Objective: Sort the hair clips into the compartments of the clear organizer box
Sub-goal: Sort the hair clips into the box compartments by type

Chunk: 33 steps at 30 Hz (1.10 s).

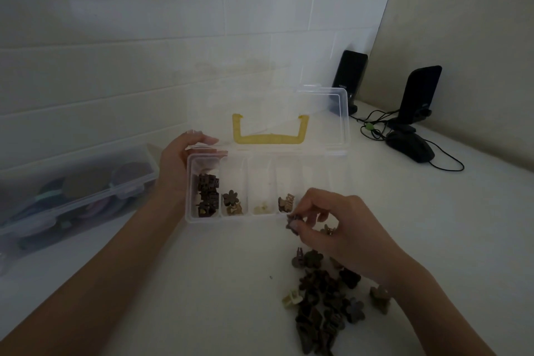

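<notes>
The clear organizer box (261,218) lies open on the white table, its lid with a yellow handle (270,138) standing up behind. Dark clips fill its leftmost compartment (205,195). The three compartments to the right hold brown, cream and tan clips. My left hand (180,166) grips the box's back left corner. My right hand (332,224) hovers at the box's front edge, pinching a small dark brown hair clip (292,222) between thumb and fingers. Another clip (328,230) shows under its palm. A pile of loose brown clips (323,300) lies on the table beneath my right wrist.
A second clear lidded box (78,193) with round coloured items lies at the left. Two black speakers (349,81) (419,98), a black mouse (410,146) and cables sit at the back right by the tiled wall.
</notes>
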### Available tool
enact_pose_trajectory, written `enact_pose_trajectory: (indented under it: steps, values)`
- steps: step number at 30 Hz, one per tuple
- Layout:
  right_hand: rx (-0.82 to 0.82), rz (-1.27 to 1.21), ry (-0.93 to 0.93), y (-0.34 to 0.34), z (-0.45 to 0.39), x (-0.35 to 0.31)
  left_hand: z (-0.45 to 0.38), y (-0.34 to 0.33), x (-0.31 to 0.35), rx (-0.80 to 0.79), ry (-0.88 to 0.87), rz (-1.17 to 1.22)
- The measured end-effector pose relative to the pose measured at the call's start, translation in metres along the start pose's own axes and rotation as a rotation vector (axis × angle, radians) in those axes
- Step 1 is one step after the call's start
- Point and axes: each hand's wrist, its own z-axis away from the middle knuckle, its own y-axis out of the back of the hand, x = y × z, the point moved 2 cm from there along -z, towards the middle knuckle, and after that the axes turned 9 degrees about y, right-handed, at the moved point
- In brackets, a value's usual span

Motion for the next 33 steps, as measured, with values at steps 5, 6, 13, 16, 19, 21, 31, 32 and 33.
enact_pose_trajectory:
  steps: [5,6,13,16,19,21,31,32,33]
  values:
    - [0.087,-0.129,-0.022,-0.002,-0.002,-0.004,0.001,-0.001,0.000,0.010,-0.036,0.000]
    - [0.120,-0.160,-0.044,-0.002,-0.003,-0.004,0.001,-0.002,0.000,0.006,-0.043,0.003]
    - [0.231,-0.278,-0.108,-0.003,-0.004,0.002,0.004,-0.009,-0.003,-0.015,-0.072,0.002]
    - [0.267,-0.275,-0.113,-0.002,-0.003,0.005,0.005,-0.010,-0.002,-0.024,-0.077,0.002]
    - [0.300,-0.205,-0.098,0.000,-0.001,0.006,0.006,-0.012,-0.002,-0.030,-0.090,0.012]
    - [0.327,-0.140,-0.088,0.002,-0.001,0.007,0.006,-0.012,-0.002,-0.026,-0.105,0.000]
    - [0.407,-0.028,-0.106,0.010,0.001,0.015,0.005,-0.008,0.001,-0.009,-0.069,0.013]
    - [0.402,-0.030,-0.101,0.009,0.001,0.013,0.006,-0.008,0.001,-0.002,-0.071,0.011]
    - [0.405,-0.034,-0.099,0.009,0.001,0.011,0.006,-0.007,0.001,0.002,-0.069,0.005]
